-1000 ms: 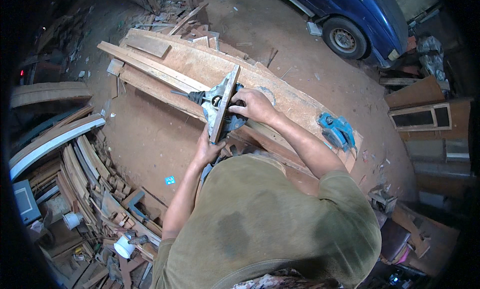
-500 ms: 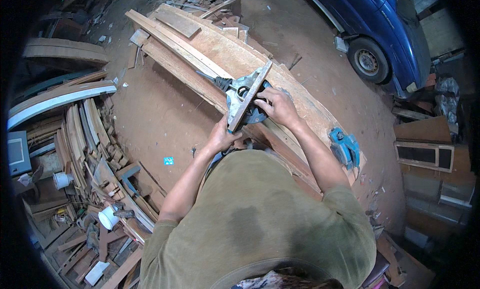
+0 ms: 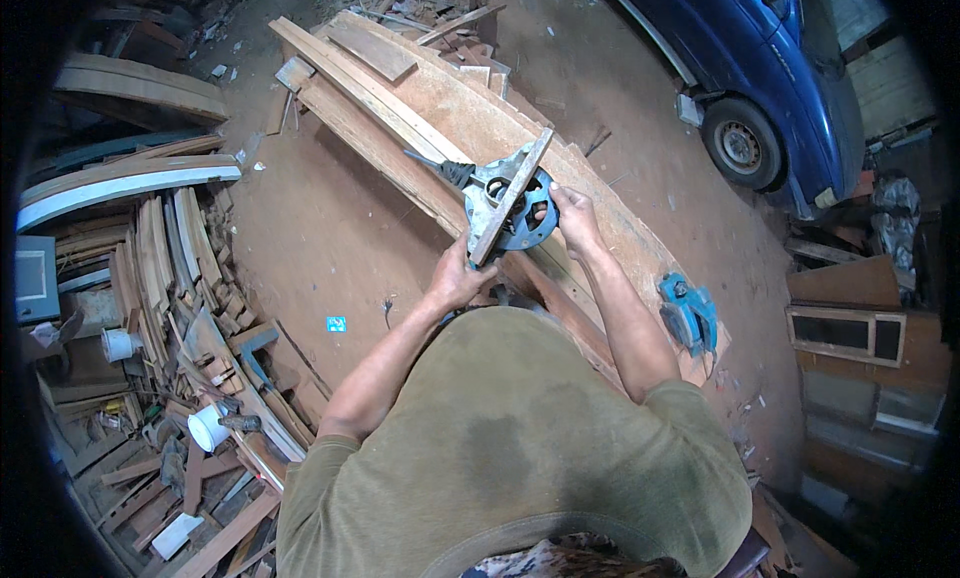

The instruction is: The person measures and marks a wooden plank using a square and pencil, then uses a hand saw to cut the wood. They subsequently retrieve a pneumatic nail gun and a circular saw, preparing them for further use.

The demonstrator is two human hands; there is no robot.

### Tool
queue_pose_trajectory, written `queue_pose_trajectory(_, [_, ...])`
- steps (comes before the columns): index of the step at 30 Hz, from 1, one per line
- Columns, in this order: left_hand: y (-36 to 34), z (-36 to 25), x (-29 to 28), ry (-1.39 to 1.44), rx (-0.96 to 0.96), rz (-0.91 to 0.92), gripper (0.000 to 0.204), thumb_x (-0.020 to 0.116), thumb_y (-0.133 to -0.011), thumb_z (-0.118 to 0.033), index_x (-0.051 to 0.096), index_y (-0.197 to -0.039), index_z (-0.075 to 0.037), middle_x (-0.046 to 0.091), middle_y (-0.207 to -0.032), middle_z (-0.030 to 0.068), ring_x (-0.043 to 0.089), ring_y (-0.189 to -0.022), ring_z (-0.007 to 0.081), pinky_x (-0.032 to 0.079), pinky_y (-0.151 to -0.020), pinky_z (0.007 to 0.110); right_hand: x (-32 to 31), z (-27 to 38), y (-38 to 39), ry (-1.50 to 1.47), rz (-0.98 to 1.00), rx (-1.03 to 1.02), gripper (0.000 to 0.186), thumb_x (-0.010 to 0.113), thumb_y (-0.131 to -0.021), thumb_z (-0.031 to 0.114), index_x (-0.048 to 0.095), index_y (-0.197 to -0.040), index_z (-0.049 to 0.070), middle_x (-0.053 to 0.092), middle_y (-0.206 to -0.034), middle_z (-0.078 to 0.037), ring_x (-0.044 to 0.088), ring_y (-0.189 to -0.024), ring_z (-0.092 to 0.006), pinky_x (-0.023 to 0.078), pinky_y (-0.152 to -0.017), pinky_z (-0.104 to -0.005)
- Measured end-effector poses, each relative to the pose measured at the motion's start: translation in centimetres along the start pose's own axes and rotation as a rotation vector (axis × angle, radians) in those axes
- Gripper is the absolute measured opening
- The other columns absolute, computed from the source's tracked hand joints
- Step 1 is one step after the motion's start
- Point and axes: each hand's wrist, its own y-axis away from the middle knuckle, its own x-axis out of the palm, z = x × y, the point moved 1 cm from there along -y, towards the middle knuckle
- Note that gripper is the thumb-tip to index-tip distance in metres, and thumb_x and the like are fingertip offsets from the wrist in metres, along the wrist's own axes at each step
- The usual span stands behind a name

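Observation:
Above the workbench I hold a blue and silver power tool, apparently a router [image 3: 528, 214], with its round, holed base turned upward. A straight wooden strip [image 3: 512, 200] crosses the base at a slant. My left hand [image 3: 462, 273] is closed around the near end of the tool, by the strip's lower end. On the far right side, my right hand [image 3: 576, 220] grips the blue rim, some fingers hidden beneath or behind it. A dark bundled cord [image 3: 457, 173] sticks out from the tool's left side.
Long planks [image 3: 370, 96] lie along the dusty workbench [image 3: 470, 108]. A blue electric planer [image 3: 687, 313] rests at its right end. Wood offcuts [image 3: 170, 268] and a white bucket [image 3: 208, 428] crowd the left. A blue vehicle [image 3: 745, 68] stands at upper right.
My right hand has shifted outward from the tool's middle to its rim. The tool has turned slightly, so more of its blue round base shows.

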Motion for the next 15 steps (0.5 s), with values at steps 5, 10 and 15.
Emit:
queue_pose_trajectory(5, [-0.7, -1.6, 1.1, 0.029, -0.007, -0.035, 0.076, 0.075, -0.077, -0.022, 0.041, -0.140, 0.004, 0.063, -0.120, 0.0272, 0.063, -0.112, 0.0365, 0.049, -0.095, 0.043, -0.6, 0.9, -1.2, 0.073, -0.038, -0.022, 0.032, 0.053, -0.103, 0.029, 0.069, -0.100, 0.001, 0.066, -0.076, -0.002, 0.059, -0.062, -0.0087, 0.050, -0.059, -0.0254])
queue_pose_trajectory(10, [-2.4, -2.3, 2.7, -0.050, -0.064, -0.064, 0.082, 0.077, -0.077, -0.023, 0.036, -0.143, 0.004, 0.062, -0.119, 0.0296, 0.061, -0.113, 0.0412, 0.049, -0.095, 0.045, -1.5, 1.4, -3.3, 0.091, -0.029, -0.086, 0.033, 0.053, -0.103, 0.030, 0.069, -0.098, 0.001, 0.065, -0.075, -0.002, 0.059, -0.063, -0.0086, 0.049, -0.061, -0.0260])
queue_pose_trajectory(15, [-1.7, -2.9, 3.8, -0.079, -0.090, -0.097, 0.086, 0.077, -0.076, -0.023, 0.032, -0.144, 0.004, 0.059, -0.123, 0.0317, 0.057, -0.117, 0.0432, 0.048, -0.097, 0.045, -0.6, 0.9, -2.3, 0.168, -0.180, -0.168, 0.029, 0.057, -0.099, 0.019, 0.064, -0.117, -0.003, 0.068, -0.090, -0.006, 0.064, -0.076, -0.0152, 0.052, -0.074, -0.0288])
